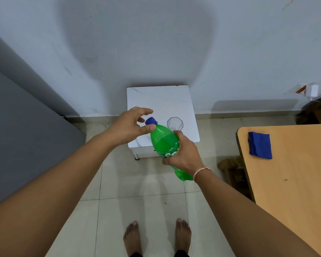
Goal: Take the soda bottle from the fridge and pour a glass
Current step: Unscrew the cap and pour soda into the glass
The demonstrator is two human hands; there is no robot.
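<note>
Head view: our right hand (183, 154) fingers wrap tilted soda bottle (163, 141), base hidden behind wrist; left hand (132, 127) fingers loose beside blue cap (150, 121), contact unclear; faint glass (175, 123) on white bench (163, 101).

Both my arms stretched forward, bare forearms converging on soda bottle (164, 143). My right hand (183, 154) wraps bottle's middle, fingers curled round it, thumb on near side, thread band on wrist. My left hand (132, 127) hovers just left of bottle's cap, fingers loosely spread, thumb tip touching bottle's shoulder. Bare feet below.
</note>
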